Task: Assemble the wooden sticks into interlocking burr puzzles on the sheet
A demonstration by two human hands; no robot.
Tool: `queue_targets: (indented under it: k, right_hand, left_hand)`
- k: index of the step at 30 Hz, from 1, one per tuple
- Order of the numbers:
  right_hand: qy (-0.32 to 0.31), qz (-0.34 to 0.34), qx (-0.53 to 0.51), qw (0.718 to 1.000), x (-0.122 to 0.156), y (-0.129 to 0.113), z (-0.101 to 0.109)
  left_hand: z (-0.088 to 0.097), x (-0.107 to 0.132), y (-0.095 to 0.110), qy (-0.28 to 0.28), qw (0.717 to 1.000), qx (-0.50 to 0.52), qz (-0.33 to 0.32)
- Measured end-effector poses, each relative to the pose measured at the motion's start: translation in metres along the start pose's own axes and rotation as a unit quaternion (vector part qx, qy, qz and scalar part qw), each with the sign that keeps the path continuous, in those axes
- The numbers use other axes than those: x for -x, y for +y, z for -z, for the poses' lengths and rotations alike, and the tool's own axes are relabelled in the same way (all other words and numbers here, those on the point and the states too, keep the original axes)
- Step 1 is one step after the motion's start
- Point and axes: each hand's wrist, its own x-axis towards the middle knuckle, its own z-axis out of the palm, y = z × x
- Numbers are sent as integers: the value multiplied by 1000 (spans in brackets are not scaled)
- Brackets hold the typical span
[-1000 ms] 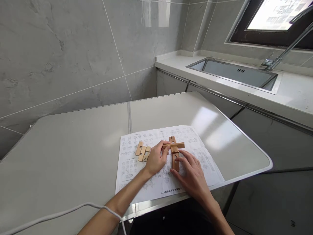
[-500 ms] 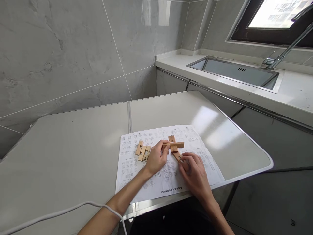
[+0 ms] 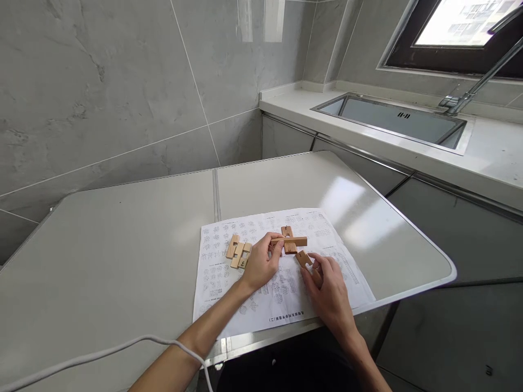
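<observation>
Right of the lower centre, the right hand (image 3: 330,291) pinches a small wooden block (image 3: 302,257) in its fingers (image 3: 321,258), likely light, stiff and best gripped by its long edges, while the left hand (image 3: 262,263) pinches a wooden bar (image 3: 300,241) lying across another block (image 3: 290,249).

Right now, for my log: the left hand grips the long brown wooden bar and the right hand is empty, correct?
The right hand isn't empty: the head view shows it holding a flat brown wooden piece. The left hand grips the bar.
</observation>
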Motion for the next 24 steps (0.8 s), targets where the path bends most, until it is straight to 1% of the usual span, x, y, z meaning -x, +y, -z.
queue_targets:
  k: [3, 7, 10, 12, 14, 16, 18, 20, 22, 24]
  right_hand:
    - [-1, -7, 8, 1000, 1, 2, -1]
    - [-7, 2, 24, 1000, 0, 3, -3]
    - [-7, 9, 35, 999, -1, 0, -2]
    - [-5, 4, 23, 1000, -1, -3, 0]
    - [4, -18, -9, 1000, -1, -7, 4]
    - [27, -63, -50, 996, 0, -10, 9]
    - [49, -117, -101, 987, 0, -13, 14]
    - [58, -154, -166, 972, 0, -14, 18]
    - [56, -165, -227, 958, -1, -15, 22]
    - [41, -159, -260, 951, -2, -14, 24]
  left_hand:
    - [0, 1, 1, -4, 1000, 6, -3]
    - [0, 2, 1, -12, 1000, 6, -11]
    - [0, 2, 2, -27, 999, 14, -19]
    - [1, 2, 2, -38, 999, 26, -20]
    - [2, 2, 3, -51, 997, 48, -15]
    - [2, 2, 4, -65, 995, 70, -5]
    - [3, 3, 6, -79, 994, 80, 4]
    - [3, 3, 7, -95, 992, 79, 7]
    - [3, 4, 9, -117, 991, 68, 4]
    - [3, 4, 11, -149, 987, 56, 2]
